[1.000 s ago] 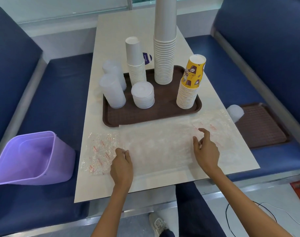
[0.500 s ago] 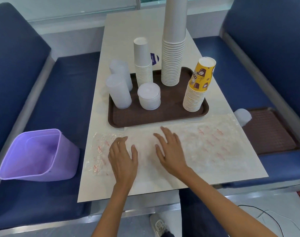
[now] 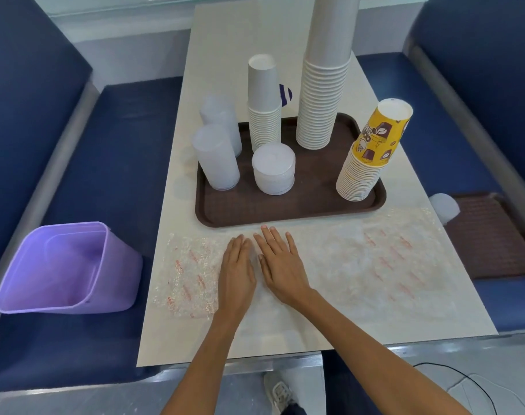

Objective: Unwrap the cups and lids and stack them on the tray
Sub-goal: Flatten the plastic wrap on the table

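A brown tray [image 3: 285, 211] on the white table carries a tall stack of white cups [image 3: 324, 94], a shorter white cup stack [image 3: 264, 109], a stack of yellow printed cups [image 3: 372, 157], a low stack of lids [image 3: 273, 169] and two stacks of clear lids [image 3: 216, 157]. Flattened clear plastic wrappers [image 3: 375, 265] with red print lie on the table in front of the tray. My left hand [image 3: 235, 271] and my right hand [image 3: 280, 262] lie flat side by side on the wrappers, fingers straight, pressing them down.
A purple bin [image 3: 66, 268] lies tilted on the blue bench seat at the left. On the right bench sits a second brown tray [image 3: 492, 238] with a wrapped stack of lids [image 3: 444, 206] at its near corner. Blue seat backs flank the table.
My right hand slid left across the wrappers until it lay beside my left hand. Both hands went from loosely bent to flat on the plastic.
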Demonstrator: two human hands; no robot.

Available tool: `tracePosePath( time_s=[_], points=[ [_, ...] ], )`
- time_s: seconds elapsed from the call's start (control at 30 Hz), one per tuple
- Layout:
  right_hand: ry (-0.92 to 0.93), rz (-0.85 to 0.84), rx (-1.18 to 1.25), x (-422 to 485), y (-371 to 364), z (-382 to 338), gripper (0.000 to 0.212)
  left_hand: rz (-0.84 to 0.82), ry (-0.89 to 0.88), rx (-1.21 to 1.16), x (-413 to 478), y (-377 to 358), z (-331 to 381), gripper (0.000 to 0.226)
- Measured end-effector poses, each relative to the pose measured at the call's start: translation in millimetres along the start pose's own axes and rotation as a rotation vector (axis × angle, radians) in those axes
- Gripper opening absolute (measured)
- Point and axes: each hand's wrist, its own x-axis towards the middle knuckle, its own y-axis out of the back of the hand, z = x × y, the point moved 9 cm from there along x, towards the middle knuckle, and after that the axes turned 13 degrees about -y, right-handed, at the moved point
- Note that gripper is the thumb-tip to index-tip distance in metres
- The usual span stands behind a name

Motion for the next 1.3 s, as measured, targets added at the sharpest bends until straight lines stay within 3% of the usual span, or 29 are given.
tracePosePath(
  time_s=[0.2, 0.47, 0.87, 0.97, 1.07, 1.17, 1.3],
  points=[
    [0.018, -0.052, -0.018, 1, -8, 6, 0.073, -0.023, -0.006, 0.106, -3, -4, -3, 0.068],
    [-0.004, -0.043, -0.129, 0, -2, 33, 0.071, -0.126, 0.001, 0.255, -2, -12, -6, 0.058],
    [-0.235, 0.041, -0.161, -14, 47, 139, 0.083, -0.159, -0.001, 0.282, -2, -15, -6, 0.072],
    [-0.261, 0.188, -0.119, -19, 61, 125, 0.067, -0.188, -0.011, 0.272, 0, -17, -5, 0.071],
    [-0.129, 0.384, 0.013, -29, 76, 66, 0.045, -0.13, -0.024, 0.233, 0, -9, -2, 0.07],
    [0.019, 0.33, 0.059, -38, 55, 6, 0.042, 0.021, -0.014, 0.137, -6, 7, 5, 0.06],
    [-0.005, 0.178, 0.022, -51, 17, -10, 0.053, 0.129, 0.04, -0.081, -32, 13, 17, 0.042]
  ],
)
